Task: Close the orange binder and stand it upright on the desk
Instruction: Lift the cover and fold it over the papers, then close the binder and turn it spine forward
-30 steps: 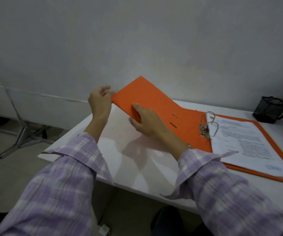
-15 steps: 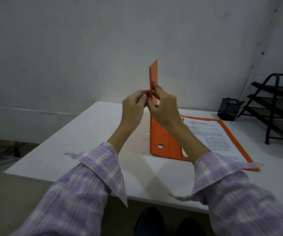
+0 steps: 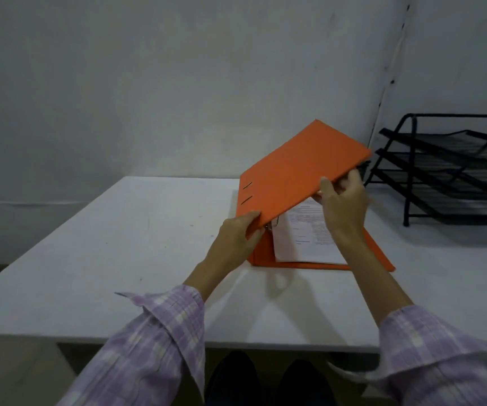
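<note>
Fingers of the left hand (image 3: 238, 238) and right hand (image 3: 342, 202) pinch the near edge of the orange binder (image 3: 301, 174) cover, tilted half-shut over papers (image 3: 304, 238) on the surface (image 3: 119, 244).

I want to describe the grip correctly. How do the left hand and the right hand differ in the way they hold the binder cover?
The left hand grips the cover at its near edge beside the spine, low by the desk; the right hand holds the raised free edge, higher and farther away. The left thumb lies on top; the right fingers curl under the edge. Both pinch the same half-closed cover above the paper.
</note>
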